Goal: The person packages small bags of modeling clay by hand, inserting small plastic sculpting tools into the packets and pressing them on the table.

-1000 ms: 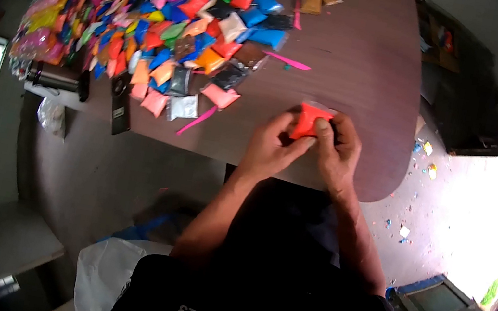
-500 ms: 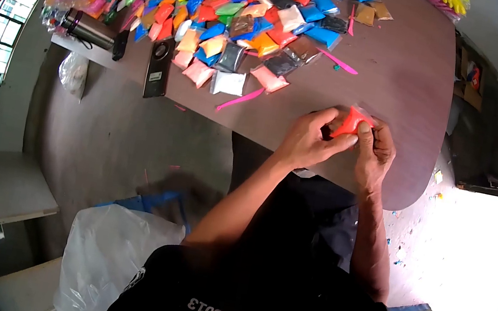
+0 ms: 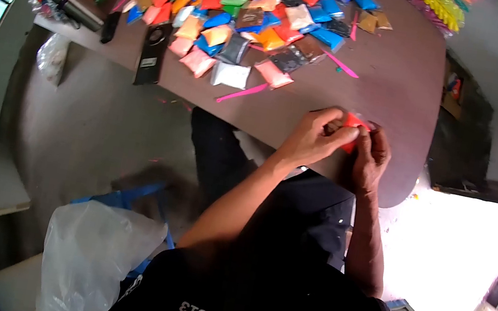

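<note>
Between my two hands, above the front edge of the brown table [image 3: 400, 75], is a small red packet [image 3: 352, 121] with a clear rim. My left hand [image 3: 318, 134] pinches its left side, thumb laid across the front of it. The fingers of my right hand [image 3: 371, 155] are closed on its right side. Parts of the packet are hidden behind my fingers. Nearest to my hands on the table are a pink packet [image 3: 273, 75], a pink plastic knife [image 3: 243, 93] and a second pink knife [image 3: 342, 64].
Many coloured packets [image 3: 235, 0] cover the table's left and back. A metal flask [image 3: 81, 7] and a dark phone-like device [image 3: 152, 55] lie at the front left edge. A translucent bag [image 3: 94, 255] is on a blue frame at lower left. Yellow packs [image 3: 433, 8] lie at the back right.
The view has shifted, so the table's contents sit differently in the frame. My left thumb has moved over the front of the red packet, which now shows less between my hands.
</note>
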Motion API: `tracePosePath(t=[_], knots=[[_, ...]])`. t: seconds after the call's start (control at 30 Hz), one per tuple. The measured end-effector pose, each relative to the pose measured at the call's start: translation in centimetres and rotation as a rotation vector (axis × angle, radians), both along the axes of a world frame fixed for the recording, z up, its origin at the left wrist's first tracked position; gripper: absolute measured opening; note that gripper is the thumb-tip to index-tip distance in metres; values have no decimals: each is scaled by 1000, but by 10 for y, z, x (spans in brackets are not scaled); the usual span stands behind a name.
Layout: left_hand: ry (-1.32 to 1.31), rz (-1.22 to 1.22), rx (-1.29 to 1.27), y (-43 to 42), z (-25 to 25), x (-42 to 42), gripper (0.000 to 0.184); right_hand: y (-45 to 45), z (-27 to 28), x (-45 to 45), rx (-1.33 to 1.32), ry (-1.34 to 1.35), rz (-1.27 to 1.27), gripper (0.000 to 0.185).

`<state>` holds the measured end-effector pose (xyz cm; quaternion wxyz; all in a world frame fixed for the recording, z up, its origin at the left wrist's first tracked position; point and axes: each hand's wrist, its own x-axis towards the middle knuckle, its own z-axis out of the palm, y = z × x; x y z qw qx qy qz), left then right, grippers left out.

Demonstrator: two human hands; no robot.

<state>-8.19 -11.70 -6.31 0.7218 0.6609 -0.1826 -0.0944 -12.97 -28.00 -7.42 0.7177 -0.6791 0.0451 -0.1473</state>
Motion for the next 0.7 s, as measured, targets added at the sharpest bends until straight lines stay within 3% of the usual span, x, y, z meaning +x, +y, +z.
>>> tracePosePath(t=[0.3,0.5,0.57,0.7], knots=[[-151,81,-60,4,-7,3,19,10,23,-5,-192,134,10,24],[-58,9,-48,3,6,2,21,4,16,-7,-209,125,-23,21],[-127,131,-48,0,0,5,20,7,18,-6,-272,141,-11,19],[-162,115,-10,3,0,4,18,10,25,-6,-295,163,-1,19]])
